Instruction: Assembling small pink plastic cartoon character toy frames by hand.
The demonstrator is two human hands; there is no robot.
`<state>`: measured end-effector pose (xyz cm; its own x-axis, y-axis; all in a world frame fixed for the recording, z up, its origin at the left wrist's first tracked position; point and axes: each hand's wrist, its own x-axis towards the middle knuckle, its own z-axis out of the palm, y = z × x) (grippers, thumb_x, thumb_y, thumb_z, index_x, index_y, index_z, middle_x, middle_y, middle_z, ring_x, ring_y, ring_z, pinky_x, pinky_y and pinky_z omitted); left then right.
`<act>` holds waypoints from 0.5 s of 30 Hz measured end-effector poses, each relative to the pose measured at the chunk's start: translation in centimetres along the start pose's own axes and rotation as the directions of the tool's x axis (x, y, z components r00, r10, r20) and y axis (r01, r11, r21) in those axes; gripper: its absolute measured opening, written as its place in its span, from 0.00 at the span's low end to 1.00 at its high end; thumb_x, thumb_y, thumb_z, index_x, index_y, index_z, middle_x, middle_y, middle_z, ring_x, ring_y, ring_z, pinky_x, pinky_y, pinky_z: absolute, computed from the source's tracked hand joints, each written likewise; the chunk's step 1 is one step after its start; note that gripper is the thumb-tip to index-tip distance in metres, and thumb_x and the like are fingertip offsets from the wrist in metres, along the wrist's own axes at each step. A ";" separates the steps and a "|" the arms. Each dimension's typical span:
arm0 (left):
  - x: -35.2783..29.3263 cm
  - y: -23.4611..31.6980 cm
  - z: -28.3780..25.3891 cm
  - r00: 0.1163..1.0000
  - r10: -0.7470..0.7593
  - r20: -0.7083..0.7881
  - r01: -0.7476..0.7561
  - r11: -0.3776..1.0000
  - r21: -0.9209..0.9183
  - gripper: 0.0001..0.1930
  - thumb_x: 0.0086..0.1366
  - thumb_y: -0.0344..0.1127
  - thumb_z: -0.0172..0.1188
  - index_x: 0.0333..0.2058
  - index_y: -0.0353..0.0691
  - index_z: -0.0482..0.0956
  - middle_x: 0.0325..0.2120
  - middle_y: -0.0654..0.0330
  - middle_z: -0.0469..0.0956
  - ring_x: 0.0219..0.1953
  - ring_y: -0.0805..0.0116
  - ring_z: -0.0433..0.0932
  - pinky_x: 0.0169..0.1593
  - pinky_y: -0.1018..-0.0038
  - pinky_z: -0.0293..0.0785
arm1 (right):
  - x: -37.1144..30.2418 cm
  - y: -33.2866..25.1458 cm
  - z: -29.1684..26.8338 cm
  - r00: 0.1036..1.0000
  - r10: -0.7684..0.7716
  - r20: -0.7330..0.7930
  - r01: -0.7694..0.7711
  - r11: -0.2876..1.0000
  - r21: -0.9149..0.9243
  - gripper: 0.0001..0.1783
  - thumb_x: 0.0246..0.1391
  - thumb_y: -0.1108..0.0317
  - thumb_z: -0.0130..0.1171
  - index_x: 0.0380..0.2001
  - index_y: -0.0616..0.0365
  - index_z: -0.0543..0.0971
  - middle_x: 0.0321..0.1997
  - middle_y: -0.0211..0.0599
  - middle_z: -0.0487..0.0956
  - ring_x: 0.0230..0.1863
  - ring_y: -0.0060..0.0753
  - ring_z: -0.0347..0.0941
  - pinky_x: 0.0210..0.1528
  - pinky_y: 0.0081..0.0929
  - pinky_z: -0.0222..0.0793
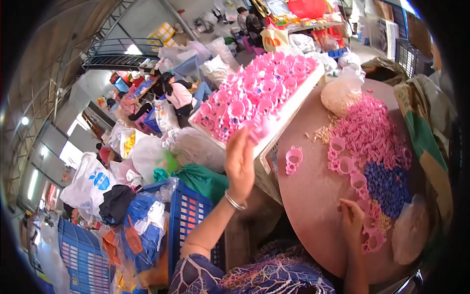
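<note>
My left hand point(240, 164), a bangle at its wrist, reaches up to the near edge of a white tray point(289, 120) heaped with pink ring-shaped plastic parts point(267, 88). Its fingers are stretched out. A motion-smeared pink part point(260, 131) is by the fingertips; a firm hold on it does not show. Over the round table point(306, 206), my right hand point(351, 218) has its fingers curled together beside a line of pink ring parts point(358, 181). Whatever is in those fingers is too small to make out. One pink ring part point(293, 159) lies apart on the table's left side.
On the table are piles of small pink pieces point(369, 130) and blue pieces point(387, 188), a bag of pale pieces point(340, 95) and a clear bag point(411, 230). Blue crates point(193, 213) and stuffed bags stand at left. A seated person point(180, 93) is farther back.
</note>
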<state>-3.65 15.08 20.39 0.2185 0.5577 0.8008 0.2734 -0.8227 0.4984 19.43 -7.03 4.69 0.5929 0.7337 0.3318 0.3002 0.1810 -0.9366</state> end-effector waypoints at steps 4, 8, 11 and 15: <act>8.0 -5.3 0.1 0.889 -0.452 0.073 0.376 0.630 -0.680 0.19 0.75 0.30 0.51 0.61 0.29 0.71 0.57 0.54 0.75 0.53 0.67 0.77 0.54 0.64 0.81 | 0.3 0.8 0.2 0.999 0.048 0.022 -0.049 0.998 0.041 0.07 0.60 0.82 0.58 0.40 0.66 0.83 0.30 0.35 0.81 0.32 0.23 0.77 0.35 0.19 0.71; 17.5 -14.9 -4.3 0.659 -0.706 0.258 0.512 0.169 -0.842 0.09 0.71 0.29 0.52 0.43 0.29 0.76 0.39 0.49 0.80 0.37 0.55 0.79 0.45 0.63 0.82 | 0.5 -0.1 0.5 0.998 -0.017 0.067 0.017 1.000 -0.007 0.07 0.58 0.82 0.59 0.38 0.65 0.83 0.27 0.37 0.81 0.30 0.25 0.78 0.34 0.21 0.72; 21.8 -21.8 -6.3 0.526 -0.800 0.288 0.588 0.097 -0.803 0.10 0.71 0.29 0.49 0.44 0.26 0.72 0.39 0.44 0.78 0.38 0.52 0.78 0.44 0.60 0.82 | -0.1 -0.6 0.1 0.992 -0.097 0.076 0.104 0.990 -0.092 0.08 0.56 0.83 0.59 0.38 0.65 0.83 0.27 0.39 0.81 0.30 0.28 0.79 0.34 0.22 0.72; 21.6 -28.4 -9.2 0.310 -0.900 0.308 0.659 -0.030 -0.752 0.10 0.72 0.31 0.50 0.46 0.31 0.72 0.37 0.46 0.78 0.34 0.52 0.78 0.37 0.58 0.81 | -0.6 0.2 0.6 0.971 -0.135 0.196 0.166 0.975 -0.150 0.09 0.54 0.83 0.60 0.38 0.64 0.84 0.29 0.42 0.83 0.31 0.33 0.81 0.35 0.25 0.74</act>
<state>-15.30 49.50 26.62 0.1101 0.9469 -0.3022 -0.5682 0.3094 0.7625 18.70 -7.04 4.27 0.3888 0.8165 0.4267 0.5026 0.2002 -0.8410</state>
